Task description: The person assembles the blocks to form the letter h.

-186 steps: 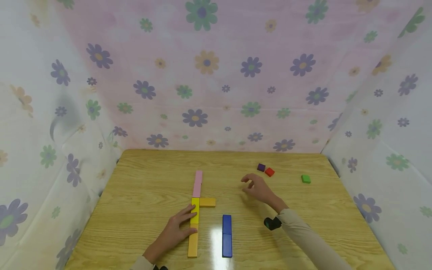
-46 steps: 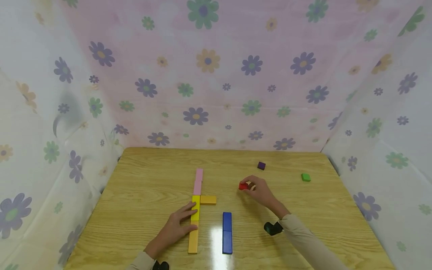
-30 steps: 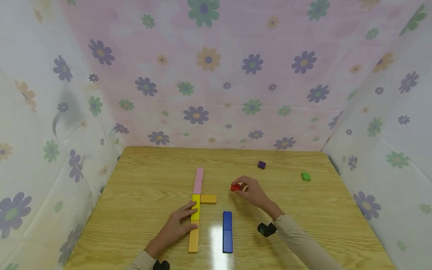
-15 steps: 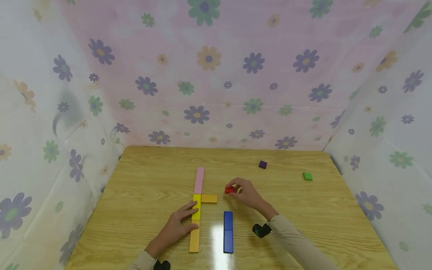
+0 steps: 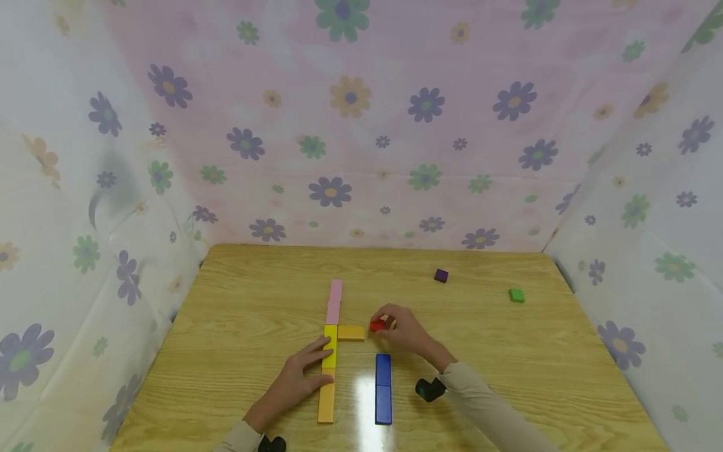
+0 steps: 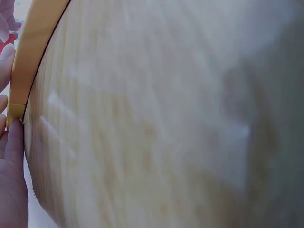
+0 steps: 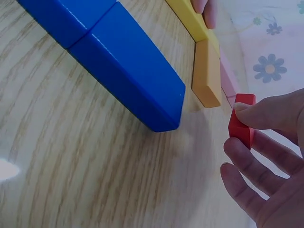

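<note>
My right hand (image 5: 408, 331) pinches a small red block (image 7: 243, 121) between thumb and fingers. In the head view the red block is just right of the free end of an orange block (image 5: 351, 333) that lies crosswise. My left hand (image 5: 294, 378) rests its fingers on a yellow block (image 5: 330, 338), with the thumb at the end of another orange block (image 5: 326, 405). In the left wrist view its fingertips press along the yellow block's side. Two pink blocks (image 5: 334, 302) continue the line beyond the yellow one.
Two blue blocks (image 5: 383, 389) lie end to end near the front, below the right hand. A dark purple block (image 5: 441, 275) and a green block (image 5: 516, 295) lie at the back right. Flowered cloth (image 5: 384, 125) walls in the wooden table (image 5: 254, 282) on its far side and both sides.
The right hand picked up the red block from beside the purple one and has carried it left and nearer, to the crosswise orange block. The left hand stays on the line.
</note>
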The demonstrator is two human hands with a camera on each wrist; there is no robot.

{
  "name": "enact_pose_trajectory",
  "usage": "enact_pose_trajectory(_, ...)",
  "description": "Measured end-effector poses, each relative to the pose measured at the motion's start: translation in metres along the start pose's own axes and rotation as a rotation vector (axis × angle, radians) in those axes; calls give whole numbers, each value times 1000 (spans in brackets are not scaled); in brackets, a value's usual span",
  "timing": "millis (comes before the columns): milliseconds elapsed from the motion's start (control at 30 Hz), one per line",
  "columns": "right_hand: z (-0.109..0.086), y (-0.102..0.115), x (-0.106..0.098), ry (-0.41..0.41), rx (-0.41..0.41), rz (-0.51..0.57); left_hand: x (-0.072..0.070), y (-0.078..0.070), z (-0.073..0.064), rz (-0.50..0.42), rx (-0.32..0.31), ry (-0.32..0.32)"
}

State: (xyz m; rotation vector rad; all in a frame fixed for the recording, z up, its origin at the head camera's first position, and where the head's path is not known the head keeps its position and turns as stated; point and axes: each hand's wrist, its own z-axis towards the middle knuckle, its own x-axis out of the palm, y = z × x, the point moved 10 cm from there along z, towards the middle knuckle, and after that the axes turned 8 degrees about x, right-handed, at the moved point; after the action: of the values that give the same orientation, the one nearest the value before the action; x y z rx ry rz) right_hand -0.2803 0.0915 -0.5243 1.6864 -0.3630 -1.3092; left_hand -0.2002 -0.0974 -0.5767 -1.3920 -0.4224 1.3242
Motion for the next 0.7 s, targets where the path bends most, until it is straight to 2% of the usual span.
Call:
enact_pose_trajectory(500, 2, -18, 23, 48, 84, -45, 2, -1, 0, -18, -5, 16)
enact_pose_trajectory(700, 4, -16, 28, 41, 60, -43, 1, -1, 0, 6, -9, 21)
